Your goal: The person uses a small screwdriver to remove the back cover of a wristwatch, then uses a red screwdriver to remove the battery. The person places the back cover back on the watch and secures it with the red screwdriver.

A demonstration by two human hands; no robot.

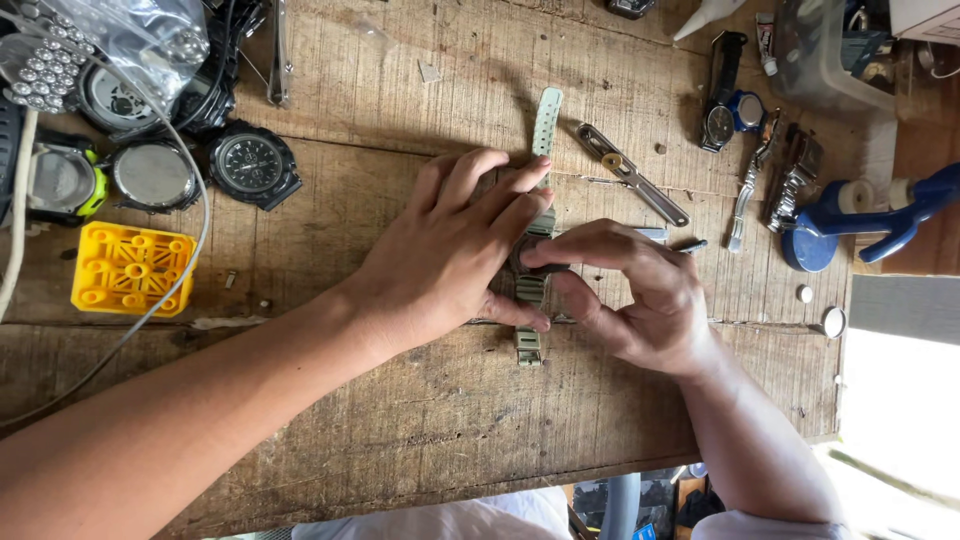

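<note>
Two hands meet over one wristwatch (pixel 531 290) in the middle of the wooden table (pixel 450 420). The left hand (pixel 450 255) lies flat across the watch, with the fingers pressed on its upper part and the thumb against the strap below. The right hand (pixel 630 295) closes thumb and forefinger on the watch case, so both hands are together and clamped on the same watch. The pale green strap runs out from under the hands toward the person and also away from them.

I judge that the work on the case goes well if the left hand keeps the strap flat and still while the right fingers press straight, without tilting the case.

Just beyond the right hand lies one long metal tool (pixel 632 175). Further right there is one blue press tool (pixel 860 215), and near it two small round parts (pixel 832 321). To the left of the left hand stands one yellow plastic block (pixel 132 268). Beyond it I count about four dark watch heads (pixel 252 165); some are half hidden, so the count is not sure. One clear plastic bag (pixel 130 35) lies at the far left corner.
</note>
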